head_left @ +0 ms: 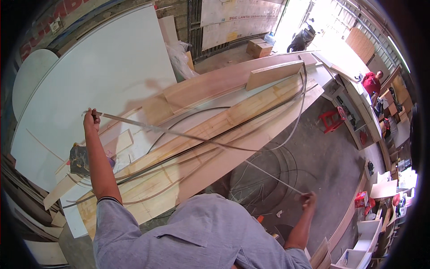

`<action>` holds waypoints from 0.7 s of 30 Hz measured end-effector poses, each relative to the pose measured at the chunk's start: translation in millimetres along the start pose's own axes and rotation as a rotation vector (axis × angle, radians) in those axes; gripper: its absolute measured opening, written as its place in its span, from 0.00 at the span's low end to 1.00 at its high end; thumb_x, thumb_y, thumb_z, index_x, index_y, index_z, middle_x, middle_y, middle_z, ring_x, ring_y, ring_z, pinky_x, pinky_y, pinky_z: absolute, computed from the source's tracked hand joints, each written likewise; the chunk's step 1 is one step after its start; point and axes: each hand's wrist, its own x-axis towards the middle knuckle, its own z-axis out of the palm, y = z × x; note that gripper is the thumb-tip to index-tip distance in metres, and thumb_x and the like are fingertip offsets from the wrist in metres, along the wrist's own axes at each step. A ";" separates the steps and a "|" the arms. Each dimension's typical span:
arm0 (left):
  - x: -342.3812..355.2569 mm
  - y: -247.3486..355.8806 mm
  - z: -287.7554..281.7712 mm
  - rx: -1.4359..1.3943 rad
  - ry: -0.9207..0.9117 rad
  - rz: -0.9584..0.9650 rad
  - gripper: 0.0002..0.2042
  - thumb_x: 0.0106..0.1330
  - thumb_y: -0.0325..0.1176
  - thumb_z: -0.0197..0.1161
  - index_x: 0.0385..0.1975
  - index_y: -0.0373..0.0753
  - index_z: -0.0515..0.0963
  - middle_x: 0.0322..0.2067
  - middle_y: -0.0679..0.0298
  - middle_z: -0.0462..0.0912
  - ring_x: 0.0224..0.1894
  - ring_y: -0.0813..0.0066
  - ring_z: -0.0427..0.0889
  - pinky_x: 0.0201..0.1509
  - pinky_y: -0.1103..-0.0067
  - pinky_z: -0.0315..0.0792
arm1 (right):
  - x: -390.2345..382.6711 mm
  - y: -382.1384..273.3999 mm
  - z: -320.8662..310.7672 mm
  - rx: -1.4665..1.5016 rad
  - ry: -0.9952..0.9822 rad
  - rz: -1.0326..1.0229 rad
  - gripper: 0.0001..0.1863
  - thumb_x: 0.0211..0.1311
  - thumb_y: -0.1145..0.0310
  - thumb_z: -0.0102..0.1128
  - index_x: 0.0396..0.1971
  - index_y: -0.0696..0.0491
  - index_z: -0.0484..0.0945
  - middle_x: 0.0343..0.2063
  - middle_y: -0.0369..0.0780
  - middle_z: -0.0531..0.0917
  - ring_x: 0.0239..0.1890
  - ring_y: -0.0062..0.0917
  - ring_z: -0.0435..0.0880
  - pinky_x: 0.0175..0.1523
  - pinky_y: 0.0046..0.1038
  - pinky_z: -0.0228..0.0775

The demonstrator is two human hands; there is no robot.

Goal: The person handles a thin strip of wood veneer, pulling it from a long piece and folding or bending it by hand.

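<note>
My left hand, raised over the left part of the workbench, is closed on one end of a long, thin edge-banding strip. The strip slants across the boards and loops at the far end of the bench. Out to the right, above the floor, my right hand is closed around a thin, pale stretch of strip, slightly blurred by motion. Beneath the strip lie long wooden boards, with a dark strip running along them. A worn dark box-like piece sits beside my left forearm.
A big white panel stands at the left. Coiled strips lie on the floor beside the bench. A red stool, a cardboard box and a motorbike are farther off. Another person in red is at the far right.
</note>
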 end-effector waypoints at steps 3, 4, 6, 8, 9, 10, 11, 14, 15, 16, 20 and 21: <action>-10.4 9.1 7.3 -0.009 -0.018 0.003 0.15 0.75 0.44 0.52 0.34 0.39 0.77 0.22 0.70 0.76 0.17 0.82 0.69 0.15 0.85 0.60 | -2.6 72.4 28.5 -0.389 0.014 0.039 0.14 0.55 0.61 0.59 0.30 0.59 0.79 0.25 0.47 0.81 0.23 0.39 0.81 0.30 0.43 0.78; -14.4 12.9 8.5 -0.013 -0.039 0.012 0.15 0.75 0.43 0.51 0.35 0.39 0.77 0.22 0.69 0.75 0.17 0.81 0.69 0.15 0.85 0.61 | -5.5 90.7 43.8 -0.563 0.021 0.097 0.16 0.52 0.62 0.61 0.36 0.60 0.79 0.28 0.49 0.81 0.24 0.42 0.82 0.29 0.45 0.78; -21.1 20.0 11.2 -0.039 -0.062 0.016 0.14 0.75 0.43 0.51 0.35 0.39 0.76 0.22 0.69 0.75 0.17 0.80 0.69 0.15 0.85 0.61 | -22.1 118.4 73.9 -1.375 0.027 -0.180 0.18 0.52 0.64 0.60 0.41 0.56 0.80 0.38 0.49 0.81 0.36 0.43 0.83 0.38 0.48 0.77; -27.7 25.2 13.3 -0.037 -0.071 0.030 0.14 0.75 0.42 0.51 0.36 0.38 0.76 0.22 0.68 0.74 0.17 0.80 0.69 0.15 0.85 0.61 | -54.4 153.1 113.7 -1.738 0.432 -0.533 0.17 0.51 0.65 0.59 0.43 0.51 0.82 0.48 0.45 0.80 0.49 0.41 0.82 0.51 0.48 0.74; -30.6 27.9 13.9 -0.047 -0.084 0.029 0.14 0.76 0.42 0.51 0.36 0.38 0.76 0.23 0.68 0.74 0.17 0.80 0.69 0.16 0.85 0.61 | -64.1 157.9 140.5 -1.641 0.454 -0.584 0.15 0.52 0.65 0.58 0.41 0.49 0.83 0.51 0.42 0.79 0.53 0.39 0.79 0.55 0.45 0.71; -33.8 30.1 14.3 -0.040 -0.078 0.036 0.14 0.76 0.42 0.51 0.37 0.37 0.76 0.23 0.67 0.74 0.17 0.80 0.69 0.16 0.85 0.61 | -72.8 157.0 164.5 -1.552 0.469 -0.650 0.14 0.52 0.65 0.57 0.39 0.47 0.84 0.55 0.39 0.78 0.58 0.37 0.76 0.59 0.43 0.68; -36.5 32.1 14.9 -0.055 -0.094 0.032 0.14 0.76 0.42 0.51 0.37 0.37 0.76 0.23 0.67 0.74 0.17 0.80 0.69 0.16 0.85 0.61 | -79.8 151.6 186.8 -1.363 0.350 -0.745 0.12 0.55 0.65 0.55 0.38 0.47 0.84 0.50 0.40 0.80 0.56 0.37 0.77 0.59 0.43 0.69; -41.9 37.6 16.9 -0.047 -0.099 0.045 0.13 0.76 0.41 0.51 0.37 0.37 0.75 0.24 0.67 0.74 0.17 0.80 0.69 0.17 0.85 0.61 | -93.7 123.6 256.2 -0.820 0.103 -0.621 0.11 0.56 0.65 0.56 0.37 0.49 0.83 0.41 0.40 0.84 0.46 0.35 0.82 0.55 0.40 0.69; -42.8 39.3 17.2 -0.049 -0.107 0.039 0.13 0.76 0.41 0.51 0.37 0.37 0.75 0.24 0.67 0.74 0.18 0.80 0.69 0.17 0.85 0.61 | -98.1 111.1 275.9 -0.462 -0.233 -0.603 0.11 0.60 0.61 0.55 0.36 0.50 0.82 0.38 0.40 0.84 0.46 0.32 0.83 0.54 0.40 0.71; -43.1 41.3 17.2 -0.033 -0.110 0.044 0.13 0.75 0.41 0.51 0.37 0.37 0.75 0.24 0.67 0.74 0.18 0.80 0.70 0.17 0.85 0.62 | -103.8 98.1 294.8 -0.092 -0.554 -0.565 0.14 0.63 0.57 0.53 0.35 0.51 0.82 0.35 0.40 0.84 0.45 0.30 0.83 0.53 0.39 0.72; -43.9 46.3 16.3 -0.080 -0.133 0.027 0.14 0.75 0.41 0.51 0.37 0.37 0.75 0.24 0.67 0.75 0.18 0.80 0.70 0.17 0.85 0.61 | -147.0 59.4 347.1 -0.354 -0.668 -0.143 0.21 0.65 0.50 0.57 0.40 0.55 0.78 0.29 0.39 0.82 0.35 0.23 0.82 0.43 0.28 0.72; -45.5 46.6 16.2 -0.089 -0.118 0.023 0.14 0.75 0.42 0.51 0.36 0.37 0.75 0.23 0.67 0.74 0.18 0.80 0.70 0.18 0.85 0.61 | -161.2 54.0 354.6 -0.561 -0.762 -0.169 0.23 0.64 0.47 0.58 0.41 0.56 0.77 0.27 0.38 0.81 0.30 0.21 0.81 0.38 0.24 0.72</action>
